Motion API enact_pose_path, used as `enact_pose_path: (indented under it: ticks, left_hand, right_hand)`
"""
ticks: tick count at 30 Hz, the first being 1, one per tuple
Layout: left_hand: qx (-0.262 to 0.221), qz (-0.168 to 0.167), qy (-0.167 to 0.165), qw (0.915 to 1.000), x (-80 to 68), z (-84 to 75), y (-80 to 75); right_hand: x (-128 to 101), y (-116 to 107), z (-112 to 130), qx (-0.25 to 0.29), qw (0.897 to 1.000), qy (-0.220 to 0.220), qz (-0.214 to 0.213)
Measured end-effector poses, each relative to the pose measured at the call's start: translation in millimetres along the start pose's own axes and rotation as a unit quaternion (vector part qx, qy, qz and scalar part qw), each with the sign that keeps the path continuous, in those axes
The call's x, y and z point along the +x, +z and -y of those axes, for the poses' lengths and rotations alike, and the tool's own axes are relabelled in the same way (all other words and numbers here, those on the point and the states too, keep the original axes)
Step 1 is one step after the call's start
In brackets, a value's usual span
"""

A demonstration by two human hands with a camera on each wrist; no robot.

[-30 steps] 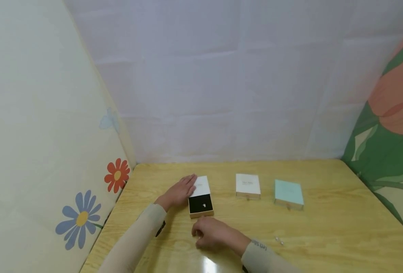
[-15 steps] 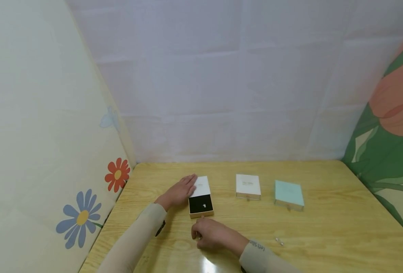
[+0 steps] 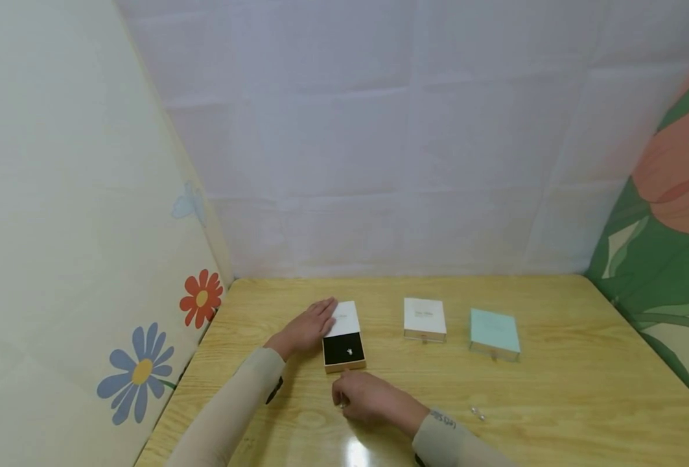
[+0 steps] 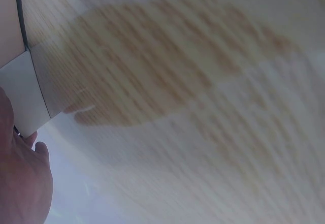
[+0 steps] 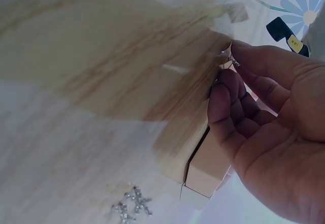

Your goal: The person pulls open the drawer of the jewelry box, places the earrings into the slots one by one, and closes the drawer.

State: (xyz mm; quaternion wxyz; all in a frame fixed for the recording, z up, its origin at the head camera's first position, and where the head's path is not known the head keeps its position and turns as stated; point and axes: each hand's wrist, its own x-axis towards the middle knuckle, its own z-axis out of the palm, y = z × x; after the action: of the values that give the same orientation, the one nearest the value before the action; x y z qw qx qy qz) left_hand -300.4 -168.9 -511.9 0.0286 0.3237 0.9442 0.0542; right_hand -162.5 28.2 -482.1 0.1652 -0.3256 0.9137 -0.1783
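Observation:
My left hand [image 3: 307, 329] rests on the left side of a white jewellery box [image 3: 346, 318], fingers stretched along its sleeve. The box's drawer [image 3: 335, 350] is pulled out toward me, showing a black lining with one small silver earring [image 3: 349, 352] on it. Just in front of that drawer, my right hand [image 3: 367, 397] pinches a small sparkling earring [image 5: 226, 56] between thumb and fingertips. Seen from the left wrist, the white box [image 4: 25, 94] stands at the left edge beside the left hand [image 4: 25, 183].
A second white box [image 3: 424, 316] and a mint-green box [image 3: 493, 331], both with drawers pushed in, stand to the right on the wooden table [image 3: 554, 415]. A pair of sparkling earrings [image 3: 478, 413] lies near the right forearm. A white cloth [image 3: 379, 162] hangs behind.
My right hand has shifted very slightly to the right, its fingers turning the pinched earring a little. My left hand and the boxes stay in place.

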Motion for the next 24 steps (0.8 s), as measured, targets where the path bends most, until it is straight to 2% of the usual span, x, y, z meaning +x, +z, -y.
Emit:
enact_pose_path:
  ticks: [18, 24]
  left_hand:
    - [-0.004, -0.009, 0.001, 0.9999, 1.9, 1.1, 1.6]
    - [-0.001, 0.0, -0.001, 1.0, 1.9, 0.7, 1.1]
  right_hand:
    - [3.9, 1.9, -4.1, -0.023, 1.0, -0.013, -0.004]
    - [3.2, 1.8, -2.9, -0.019, 1.0, -0.012, -0.007]
